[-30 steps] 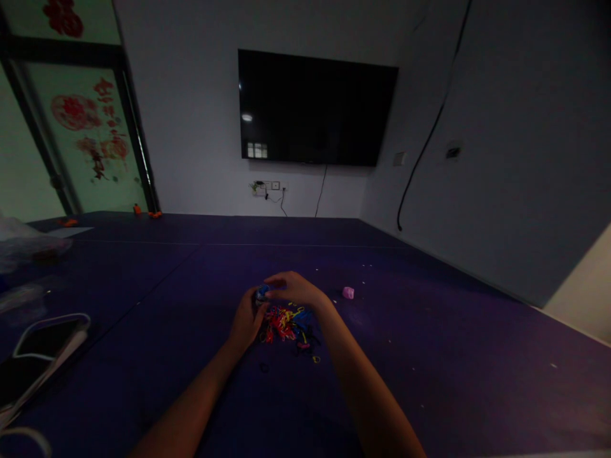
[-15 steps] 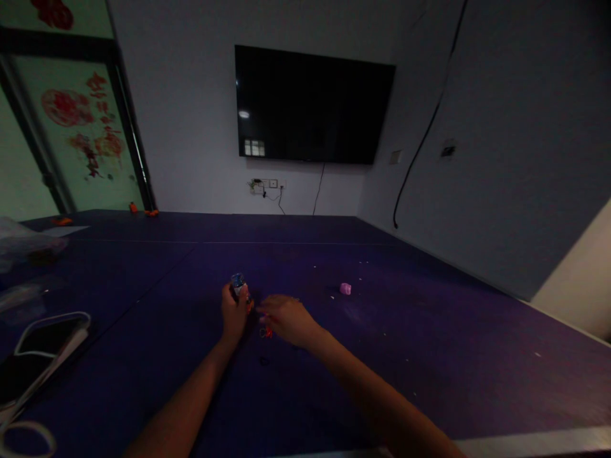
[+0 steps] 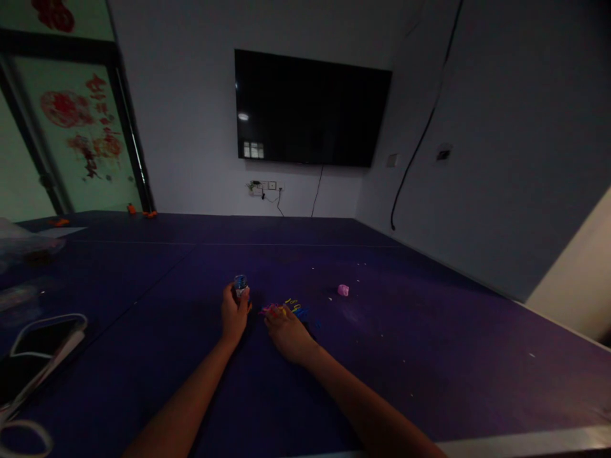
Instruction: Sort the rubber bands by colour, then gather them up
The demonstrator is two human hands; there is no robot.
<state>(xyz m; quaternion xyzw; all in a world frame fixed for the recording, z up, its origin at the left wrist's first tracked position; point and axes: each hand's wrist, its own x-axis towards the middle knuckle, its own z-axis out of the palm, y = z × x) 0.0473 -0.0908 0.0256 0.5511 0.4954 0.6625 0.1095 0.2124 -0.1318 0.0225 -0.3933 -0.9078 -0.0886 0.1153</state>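
My left hand (image 3: 233, 316) is wrapped round a small clear jar (image 3: 240, 284), tilted, with something orange showing at its lower end near the thumb. To its right, my right hand (image 3: 289, 336) reaches down to a small pile of coloured rubber bands (image 3: 300, 311), yellow, blue, pink and red. Its fingers are bent and closed on the near left part of the pile, partly hiding it. Beyond the pile, on the right, a small pink piece (image 3: 343, 290) lies on the purple surface.
A white-rimmed dark device with a cable (image 3: 42, 350) lies at the left edge, a white ring (image 3: 26, 439) below it. Clear plastic bags (image 3: 21, 248) lie farther back. Small orange objects (image 3: 149, 214) sit near the door. White specks dot the purple surface (image 3: 420, 299).
My right hand has moved down and slightly toward me, away from the jar, onto the rubber bands. More of the coloured pile now shows. My left hand keeps the jar, which has turned slightly.
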